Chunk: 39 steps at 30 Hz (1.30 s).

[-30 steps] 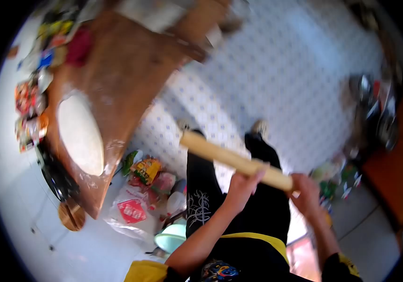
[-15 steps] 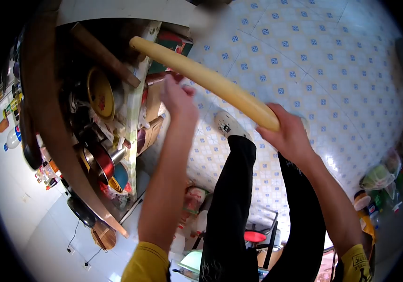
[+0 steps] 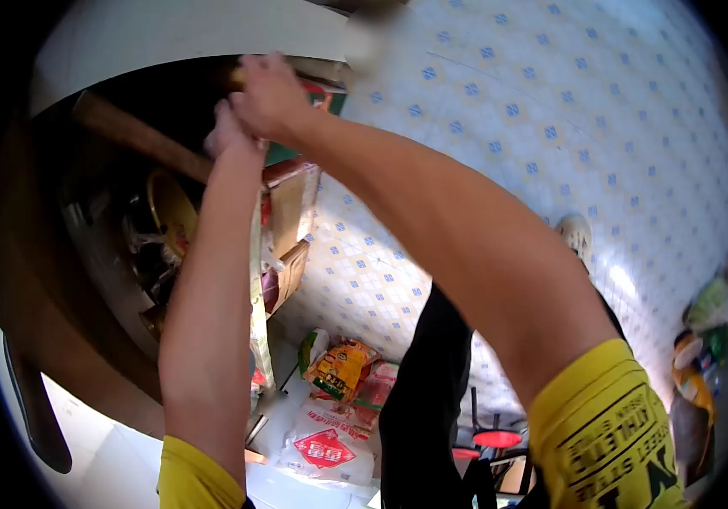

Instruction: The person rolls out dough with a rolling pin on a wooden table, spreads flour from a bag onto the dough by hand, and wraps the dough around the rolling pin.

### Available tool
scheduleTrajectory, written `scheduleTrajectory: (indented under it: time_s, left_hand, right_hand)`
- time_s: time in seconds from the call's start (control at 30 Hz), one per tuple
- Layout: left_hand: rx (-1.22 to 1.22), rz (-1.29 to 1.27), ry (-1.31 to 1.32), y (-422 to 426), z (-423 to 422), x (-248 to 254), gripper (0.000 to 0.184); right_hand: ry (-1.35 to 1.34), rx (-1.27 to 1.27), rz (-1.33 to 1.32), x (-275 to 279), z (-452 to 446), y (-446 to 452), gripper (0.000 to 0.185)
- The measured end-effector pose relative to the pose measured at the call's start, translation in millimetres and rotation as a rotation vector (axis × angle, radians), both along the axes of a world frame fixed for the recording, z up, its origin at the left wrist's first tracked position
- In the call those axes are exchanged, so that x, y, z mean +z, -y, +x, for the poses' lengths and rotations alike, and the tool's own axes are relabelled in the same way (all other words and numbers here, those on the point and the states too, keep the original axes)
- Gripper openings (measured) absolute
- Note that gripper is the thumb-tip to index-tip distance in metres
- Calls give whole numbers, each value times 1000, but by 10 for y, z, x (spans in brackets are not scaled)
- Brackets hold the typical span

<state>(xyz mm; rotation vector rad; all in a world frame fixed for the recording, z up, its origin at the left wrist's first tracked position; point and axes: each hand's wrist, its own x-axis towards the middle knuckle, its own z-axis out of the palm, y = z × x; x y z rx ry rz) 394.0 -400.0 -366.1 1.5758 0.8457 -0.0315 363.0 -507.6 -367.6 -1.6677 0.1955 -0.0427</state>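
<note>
Both my hands are together at the upper left, in the dark opening of the shelf unit (image 3: 262, 339). My right hand (image 3: 272, 95) is closed, and a small pale yellow bit of the wooden rolling pin (image 3: 238, 76) shows beside its fingers. The rest of the pin is hidden by the hand and the shadow. Just below, my left hand (image 3: 232, 134) lies against the right wrist area; its fingers are blurred and partly covered. A brown wooden board (image 3: 139, 136) slants close to the left hand. Under it stands a yellow bowl or basin (image 3: 171, 208).
A pale countertop (image 3: 177, 30) overhangs the shelf. Cardboard boxes (image 3: 290, 208) stand at the shelf's outer side. Bags of packaged food (image 3: 338, 369) and a white plastic bag (image 3: 326, 450) lie below. A red-seated stool (image 3: 497, 439) is near my legs. Bottles and bags line the right side.
My right hand has swung from the middle up to the left with the rolling pin, beside the shelf opening. My left hand has moved up and left to meet it. The view has shifted.
</note>
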Motion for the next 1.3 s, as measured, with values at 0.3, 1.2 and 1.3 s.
scheduleTrajectory:
  time_s: [0.3,1.2,1.3]
  left_hand:
    - [-130,-291,116,963,-2342,469,37]
    - [606,-844,652,-1705,-4759,4754,36]
    - [975,-854,517,-2513,-4796,4373,33]
  right_hand:
    - [-387,562,-68,779,-1271,972,62]
    - [405,1134,-1048,5401,-2721,79,25]
    - [604,1254,-983,4682,-2237,-1127,29]
